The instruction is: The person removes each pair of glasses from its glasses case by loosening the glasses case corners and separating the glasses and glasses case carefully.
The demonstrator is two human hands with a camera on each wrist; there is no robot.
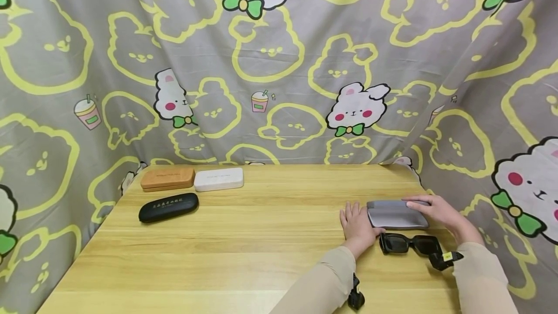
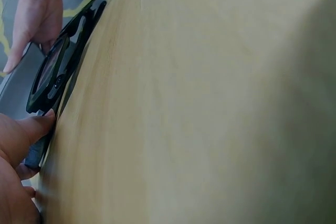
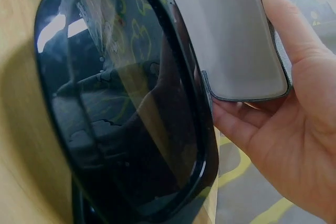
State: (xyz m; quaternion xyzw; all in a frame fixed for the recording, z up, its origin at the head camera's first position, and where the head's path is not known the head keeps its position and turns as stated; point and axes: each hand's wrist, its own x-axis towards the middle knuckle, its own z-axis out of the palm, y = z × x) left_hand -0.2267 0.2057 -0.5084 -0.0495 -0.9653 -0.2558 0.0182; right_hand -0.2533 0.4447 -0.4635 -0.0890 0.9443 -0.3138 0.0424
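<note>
1. Grey, flat and soft-looking, the pouch lies on the wooden table near its right edge, and both of my hands are on it.
2. My left hand rests at the pouch's left end, fingers straight and close together, thumb against its lower left corner.
3. My right hand lies over the right end, fingers stretched along the far edge; the right wrist view shows the thumb under the pouch's edge and the fingers on top, pinching it.
4. Black sunglasses lie on the table just in front of the pouch, between my wrists.
5. Three closed cases sit well apart at the far left: brown case, white case, black case.
</note>
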